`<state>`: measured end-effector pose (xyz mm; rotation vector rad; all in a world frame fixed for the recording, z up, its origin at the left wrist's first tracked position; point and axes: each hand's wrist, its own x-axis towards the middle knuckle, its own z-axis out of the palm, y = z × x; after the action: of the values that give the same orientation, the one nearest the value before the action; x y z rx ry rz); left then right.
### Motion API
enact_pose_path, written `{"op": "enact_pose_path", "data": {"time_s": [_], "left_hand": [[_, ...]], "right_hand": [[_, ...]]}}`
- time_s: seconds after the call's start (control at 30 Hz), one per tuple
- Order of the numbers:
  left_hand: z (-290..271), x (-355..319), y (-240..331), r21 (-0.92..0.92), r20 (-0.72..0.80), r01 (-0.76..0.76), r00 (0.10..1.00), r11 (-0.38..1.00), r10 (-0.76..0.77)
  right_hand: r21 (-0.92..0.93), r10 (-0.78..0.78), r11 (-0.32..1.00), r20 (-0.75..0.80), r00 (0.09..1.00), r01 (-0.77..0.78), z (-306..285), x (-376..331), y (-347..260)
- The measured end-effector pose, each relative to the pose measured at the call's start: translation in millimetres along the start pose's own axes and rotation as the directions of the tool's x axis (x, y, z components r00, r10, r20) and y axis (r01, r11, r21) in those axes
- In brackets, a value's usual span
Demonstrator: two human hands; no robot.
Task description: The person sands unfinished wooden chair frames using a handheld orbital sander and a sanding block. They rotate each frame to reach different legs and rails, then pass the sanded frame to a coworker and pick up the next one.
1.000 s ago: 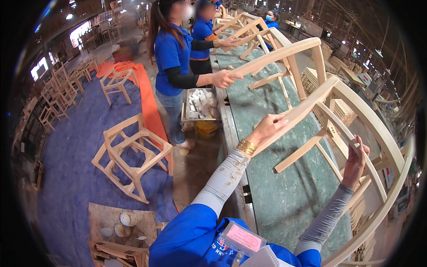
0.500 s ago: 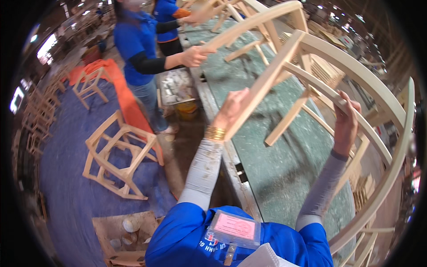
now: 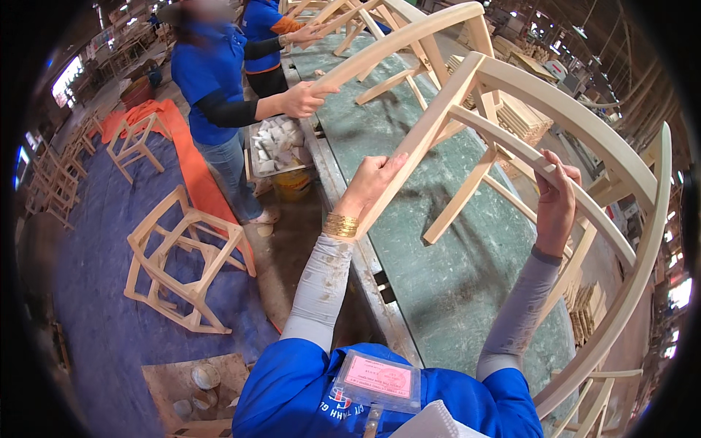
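At 9 o'clock, on the blue floor covering (image 3: 95, 248), a bare wooden chair frame (image 3: 186, 255) lay tipped over, with a second small frame (image 3: 131, 142) beyond it near 10 o'clock, beside an orange cloth (image 3: 182, 150). At 7 o'clock a board (image 3: 197, 376) carried a few round lumps. A co-worker in a blue shirt (image 3: 208, 69) stood at 11 o'clock, well clear of your arms, and that person's hand (image 3: 303, 98) gripped the curved rail of another chair frame (image 3: 398, 40) farther up the bench. Below that hand, a tray of pale packets (image 3: 277, 146) sat against the bench edge, over a yellow bucket (image 3: 292, 184).

Your left hand (image 3: 372, 179) was wrapped around a straight leg (image 3: 427, 135) of the chair frame you held (image 3: 577, 146), fingers over the top and thumb under; a gold bangle (image 3: 341, 225) sat at the wrist. That leg ran from your palm up toward 1 o'clock. The frame hung tilted above the green bench top (image 3: 453, 277), with only its lower curved end, at 5 o'clock, looking to reach the bench. Its long bent rail (image 3: 642, 241) swept from 1 o'clock round to 5 o'clock, so the frame's long axis lay roughly 12 to 5.

Your right hand (image 3: 558, 201), at 3 o'clock, was closed on a thin curved slat (image 3: 511, 150) inside the frame, fingers hooked over it. Stacked timber pieces (image 3: 522, 109) lay behind the frame at 1 o'clock.
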<state>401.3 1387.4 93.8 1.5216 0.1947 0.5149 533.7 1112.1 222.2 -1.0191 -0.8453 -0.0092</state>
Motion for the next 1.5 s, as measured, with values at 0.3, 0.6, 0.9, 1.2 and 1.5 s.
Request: {"op": "enact_pose_path", "data": {"time_s": [0.3, 0.6, 0.9, 1.2, 1.5], "left_hand": [[25.2, -58.7, -16.5, -0.048, -0.061, -0.033, 0.998, 0.998, 0.03], [104.2, -123.6, -7.6, -0.08, -0.068, 0.018, 0.997, 0.997, -0.024], [161.7, -154.7, -13.4, 0.086, -0.046, -0.1, 0.993, 0.991, 0.105], [207.7, -161.1, 1.8, 0.215, -0.001, -0.186, 0.982, 0.959, 0.191], [196.9, -152.3, 2.0, 0.321, -0.069, -0.151, 0.981, 0.935, 0.183]], "right_hand": [[0.139, 0.06, 0.988, 0.011, 0.998, -0.061, -17.8, -31.1, -18.2], [0.235, 0.078, 0.969, 0.017, 0.997, -0.08, -77.1, -79.0, -62.1], [0.401, 0.068, 0.915, -0.034, 0.997, -0.049, -149.8, -136.0, -82.2], [-0.021, 0.294, 0.953, -0.187, 0.937, -0.303, -168.6, -208.3, -98.2], [-0.259, 0.496, 0.786, -0.279, 0.822, -0.562, -180.7, -502.7, -124.9]]}}
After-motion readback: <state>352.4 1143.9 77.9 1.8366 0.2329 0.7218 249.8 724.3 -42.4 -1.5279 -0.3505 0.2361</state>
